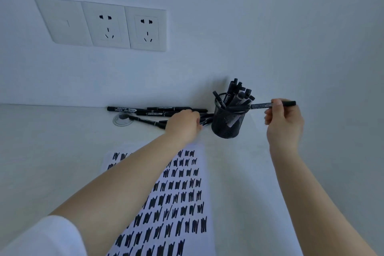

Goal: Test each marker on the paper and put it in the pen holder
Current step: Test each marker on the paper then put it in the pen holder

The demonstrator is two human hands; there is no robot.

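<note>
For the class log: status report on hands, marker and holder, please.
Right hand holds marker level at mesh pen holder rim. Left hand on loose markers. Nothing blocking.

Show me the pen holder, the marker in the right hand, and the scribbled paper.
pen holder (227,122): head view, on its mesh wall.
marker (260,106): head view, on its labelled barrel.
paper (182,197): head view, on its scribbled middle.

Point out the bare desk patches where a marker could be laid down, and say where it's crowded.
Bare desk lies left of the paper, in front of the round grommet. More bare surface lies right of the pen holder, under the right hand. Crowded: the loose markers against the wall, where the left hand reaches.
</note>
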